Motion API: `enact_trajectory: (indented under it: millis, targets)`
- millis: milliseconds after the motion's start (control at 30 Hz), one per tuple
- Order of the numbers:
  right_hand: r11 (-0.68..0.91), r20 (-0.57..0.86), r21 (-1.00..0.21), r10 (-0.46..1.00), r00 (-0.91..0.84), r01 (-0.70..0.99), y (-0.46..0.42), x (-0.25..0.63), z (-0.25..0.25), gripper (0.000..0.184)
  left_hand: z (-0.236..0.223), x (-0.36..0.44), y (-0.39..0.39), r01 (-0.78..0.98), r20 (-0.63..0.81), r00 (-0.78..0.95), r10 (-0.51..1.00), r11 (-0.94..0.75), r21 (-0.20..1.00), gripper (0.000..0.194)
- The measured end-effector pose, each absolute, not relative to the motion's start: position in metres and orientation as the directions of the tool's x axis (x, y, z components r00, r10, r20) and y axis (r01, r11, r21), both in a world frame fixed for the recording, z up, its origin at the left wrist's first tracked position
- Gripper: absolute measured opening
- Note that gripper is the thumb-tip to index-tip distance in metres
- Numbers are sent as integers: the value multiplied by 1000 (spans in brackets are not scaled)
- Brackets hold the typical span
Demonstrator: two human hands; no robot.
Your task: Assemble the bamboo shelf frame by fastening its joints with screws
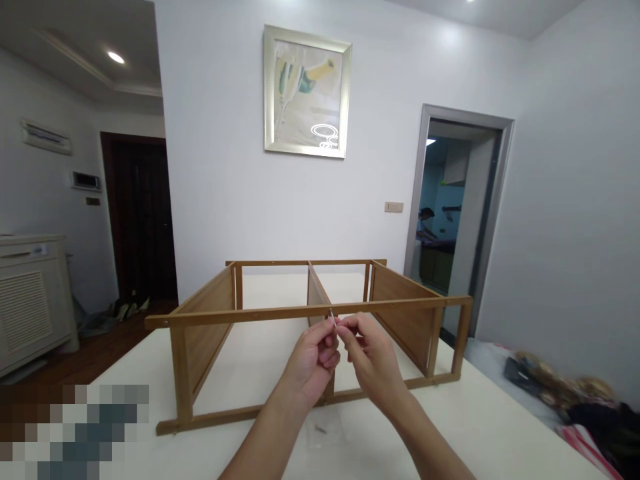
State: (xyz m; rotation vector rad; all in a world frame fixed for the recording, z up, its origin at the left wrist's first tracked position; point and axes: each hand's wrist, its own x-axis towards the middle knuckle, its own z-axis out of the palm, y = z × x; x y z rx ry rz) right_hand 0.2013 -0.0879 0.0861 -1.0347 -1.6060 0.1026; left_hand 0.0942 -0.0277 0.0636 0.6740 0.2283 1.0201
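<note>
- Pinching a slim metal piece [333,316] (perhaps a screw, too small to tell) between the closed thumb and fingertips of the left hand [317,350].
- Closed on its lower end likewise with the right hand [369,341].
- Held at mid-length of the near upper rail [260,315], by the middle panel [318,287] of the wooden frame [179,367], on the counter [200,457].
- Apparently at the step of fastening that joint.
- Seems to call next for careful alignment, then steady turning.
</note>
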Motion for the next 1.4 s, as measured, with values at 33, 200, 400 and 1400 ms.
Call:
enact_trajectory:
  millis: [33,200,400,1400]
  targets:
    - [606,749,-569,660,47,556,-88,203,89,20,65,93,-28,-700,126,525,842,343,626,27]
    - [624,767,-494,641,-35,606,-89,211,98,17,71,86,-31,-645,154,537,829,287,708,28]
    - [646,792,-455,609,-54,612,-86,213,98,18,50,60,-30,-256,126,543,830,21,966,25]
    - [657,775,-367,607,-173,659,-88,223,49,17,-58,51,-13,661,346,622,702,-708,250,37]
